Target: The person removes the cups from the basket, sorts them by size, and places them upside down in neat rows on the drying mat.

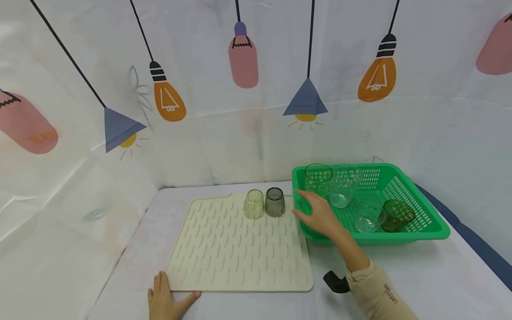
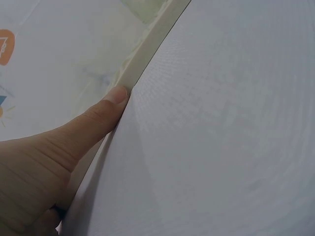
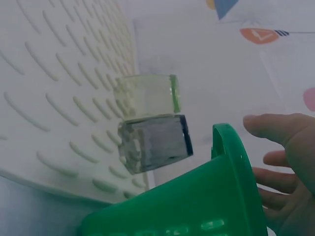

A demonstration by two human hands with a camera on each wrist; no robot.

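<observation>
Glasses stand in two groups: a pale green glass (image 1: 254, 205) and a grey glass (image 1: 275, 203) sit side by side on the cream ridged mat (image 1: 236, 249), near its 1 o'clock edge. Four more are in the green basket (image 1: 428, 233), between 2 and 3 o'clock of the mat: a tall dark-rimmed glass (image 1: 318, 174) and a clear patterned glass (image 1: 343, 189) at the basket's 10 o'clock, a short clear glass (image 1: 366, 220) at its 6, and a dark olive glass (image 1: 396, 215), apparently tilted, at its 4.

The right hand (image 1: 320, 215) hangs at the basket's 9 o'clock end, its grip wide and holding nothing. The left hand (image 1: 164, 298), also spread wide, touches the mat's 8 o'clock corner, thumb against the near edge.

The grey glass looks most exposed: a low sideways sweep of the right thumb could tip it into its pale green neighbour. A push from the left hand could slide the mat and rock both on the ridges. Crowding in the basket could make one lifted glass knock another, and its raised rim could catch a glass carried too low.

Beyond, the white surface (image 1: 224, 306) meets a lamp-printed backdrop (image 1: 208, 151) at 12 o'clock.
</observation>
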